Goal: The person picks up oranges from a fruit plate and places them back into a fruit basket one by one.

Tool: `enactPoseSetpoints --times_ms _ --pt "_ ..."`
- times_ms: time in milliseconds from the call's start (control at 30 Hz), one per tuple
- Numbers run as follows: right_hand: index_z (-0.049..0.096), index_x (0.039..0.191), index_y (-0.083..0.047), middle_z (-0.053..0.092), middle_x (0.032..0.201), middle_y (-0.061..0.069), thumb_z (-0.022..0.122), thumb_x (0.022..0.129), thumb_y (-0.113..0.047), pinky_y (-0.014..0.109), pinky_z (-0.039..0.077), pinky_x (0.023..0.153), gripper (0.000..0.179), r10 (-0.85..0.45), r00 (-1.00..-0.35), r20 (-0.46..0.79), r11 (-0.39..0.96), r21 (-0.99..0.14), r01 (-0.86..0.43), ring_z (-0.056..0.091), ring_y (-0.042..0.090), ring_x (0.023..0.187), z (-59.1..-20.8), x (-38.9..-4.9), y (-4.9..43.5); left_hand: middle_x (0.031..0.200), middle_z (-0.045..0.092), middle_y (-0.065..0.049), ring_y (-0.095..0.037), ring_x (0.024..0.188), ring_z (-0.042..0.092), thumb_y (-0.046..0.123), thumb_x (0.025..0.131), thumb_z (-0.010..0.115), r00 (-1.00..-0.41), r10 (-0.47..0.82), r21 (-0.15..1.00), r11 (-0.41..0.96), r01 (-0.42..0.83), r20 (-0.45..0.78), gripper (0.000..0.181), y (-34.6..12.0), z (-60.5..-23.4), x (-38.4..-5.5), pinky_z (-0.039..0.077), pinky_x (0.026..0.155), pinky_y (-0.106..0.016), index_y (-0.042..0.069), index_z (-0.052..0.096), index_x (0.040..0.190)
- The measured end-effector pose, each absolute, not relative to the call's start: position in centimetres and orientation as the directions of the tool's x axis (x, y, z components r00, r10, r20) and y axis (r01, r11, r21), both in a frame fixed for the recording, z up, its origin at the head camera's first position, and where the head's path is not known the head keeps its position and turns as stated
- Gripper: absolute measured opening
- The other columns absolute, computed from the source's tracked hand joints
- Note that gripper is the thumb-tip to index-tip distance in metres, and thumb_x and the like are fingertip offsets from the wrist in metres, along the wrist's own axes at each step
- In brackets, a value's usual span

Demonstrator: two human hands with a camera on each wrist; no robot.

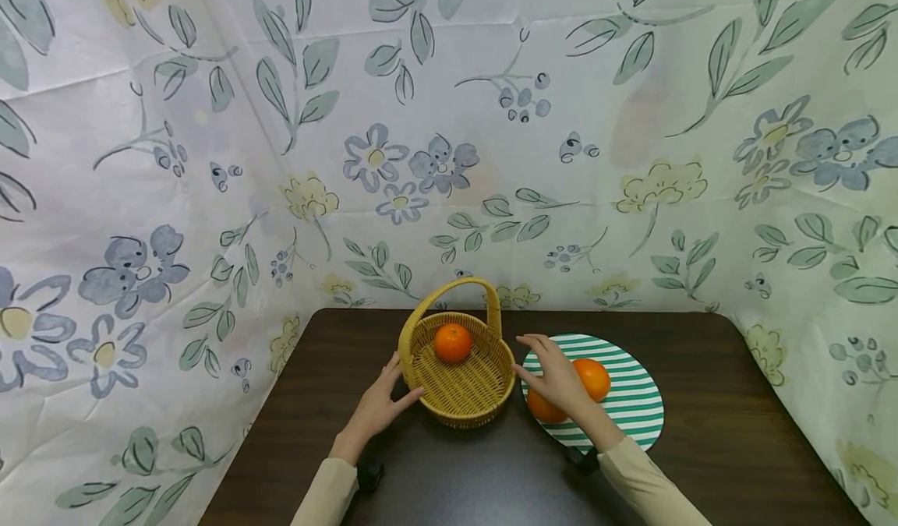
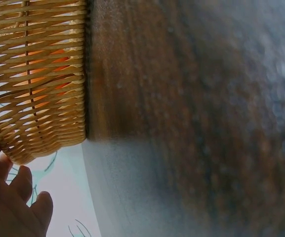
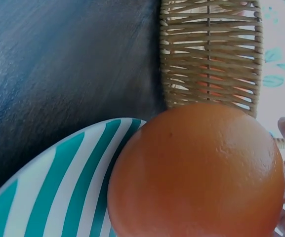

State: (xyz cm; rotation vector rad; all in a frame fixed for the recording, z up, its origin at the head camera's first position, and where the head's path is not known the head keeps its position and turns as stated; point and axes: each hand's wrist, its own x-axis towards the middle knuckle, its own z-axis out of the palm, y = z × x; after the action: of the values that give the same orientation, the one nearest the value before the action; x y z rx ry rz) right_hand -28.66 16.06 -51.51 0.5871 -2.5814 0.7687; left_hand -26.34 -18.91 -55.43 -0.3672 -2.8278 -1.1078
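A yellow wicker basket point(image 1: 463, 401) with an arched handle stands on the table, and one orange point(image 1: 453, 343) lies inside it. At the basket's left side is my left hand point(image 1: 375, 411), its fingers spread against or very close to the wicker point(image 2: 38, 89). My right hand point(image 1: 557, 378) hovers over the near-left part of a green-and-white striped plate point(image 1: 631, 401), fingertips close to the basket's right rim and holding nothing. Two oranges rest on this plate: one point(image 1: 592, 378) right of the hand, another point(image 1: 542, 409) partly hidden beneath it. That nearer orange point(image 3: 196, 173) fills much of the right wrist view.
The dark wooden table point(image 1: 722, 401) extends beyond the plate on the right and in front of the basket. Behind it and at both sides hangs a floral cloth point(image 1: 435, 253). Dark wrist devices point(image 1: 369, 475) sit at both sleeves.
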Motion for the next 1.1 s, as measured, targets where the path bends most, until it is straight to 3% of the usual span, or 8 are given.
enactPoseSetpoints --times_ms 233,733,900,1100 --pt "0.057 0.125 -0.010 0.054 0.125 0.011 0.070 0.082 -0.032 0.049 0.046 0.092 0.050 -0.286 -0.813 0.507 0.747 -0.414 -0.521 0.053 0.029 0.112 -51.6 -28.1 16.9 0.155 0.013 0.006 -0.030 0.141 0.018 0.058 0.083 0.057 -0.963 0.201 0.647 0.713 0.268 0.177 0.069 -18.7 -55.3 -26.1 0.027 0.104 -0.060 0.049 0.023 0.142" --pt "0.059 0.123 -0.011 0.056 0.122 0.012 0.075 0.079 -0.026 0.050 0.045 0.090 0.049 -0.276 -0.755 0.595 0.733 -0.378 -0.566 0.053 0.030 0.111 -52.2 -27.9 18.6 0.155 0.011 0.009 -0.030 0.140 0.020 0.062 0.082 0.055 -0.955 0.215 0.649 0.702 0.295 0.202 0.076 -18.8 -55.4 -26.3 0.029 0.102 -0.060 0.032 0.028 0.147" --pt "0.059 0.122 -0.010 0.058 0.120 0.014 0.075 0.078 -0.026 0.051 0.045 0.089 0.050 -0.257 -0.757 0.600 0.742 -0.379 -0.552 0.054 0.031 0.109 -52.2 -27.8 19.1 0.154 0.009 0.013 -0.025 0.141 0.018 0.065 0.081 0.054 -0.961 0.206 0.655 0.703 0.277 0.185 0.077 -18.8 -55.4 -26.3 0.029 0.103 -0.059 0.035 0.026 0.146" --pt "0.060 0.120 -0.008 0.059 0.117 0.010 0.078 0.075 -0.024 0.051 0.045 0.086 0.050 -0.234 -0.748 0.622 0.763 -0.359 -0.537 0.056 0.030 0.104 -52.2 -27.5 19.7 0.155 0.012 0.008 -0.027 0.140 0.020 0.063 0.082 0.054 -0.954 0.214 0.645 0.704 0.299 0.209 0.076 -18.8 -55.3 -26.2 0.031 0.101 -0.060 0.033 0.028 0.146"
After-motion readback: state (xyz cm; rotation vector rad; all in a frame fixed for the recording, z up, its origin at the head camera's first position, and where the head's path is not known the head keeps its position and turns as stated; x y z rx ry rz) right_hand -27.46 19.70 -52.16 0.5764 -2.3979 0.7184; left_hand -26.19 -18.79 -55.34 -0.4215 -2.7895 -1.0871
